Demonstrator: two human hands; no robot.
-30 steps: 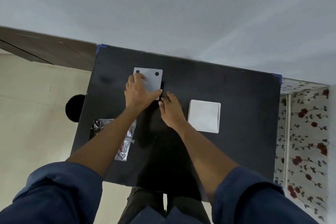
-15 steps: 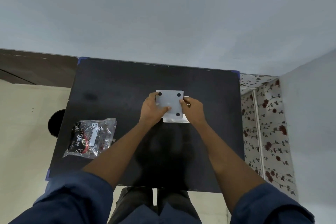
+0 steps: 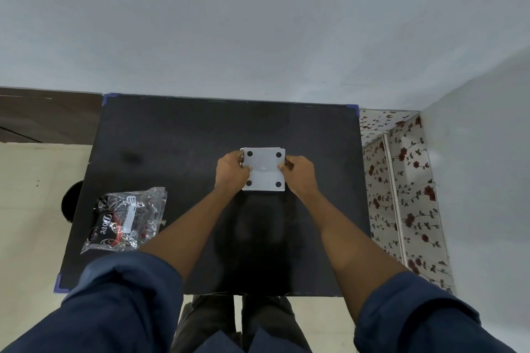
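White square plate (image 3: 263, 169), four black dots up: pinched at opposite edges between left hand (image 3: 229, 173) and right hand (image 3: 299, 175). Likely stiff, light, smooth; best taken by the edges.

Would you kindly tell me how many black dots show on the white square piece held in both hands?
4, one near each corner of the white square piece: far left, far right, near left, near right. Its underside is hidden.
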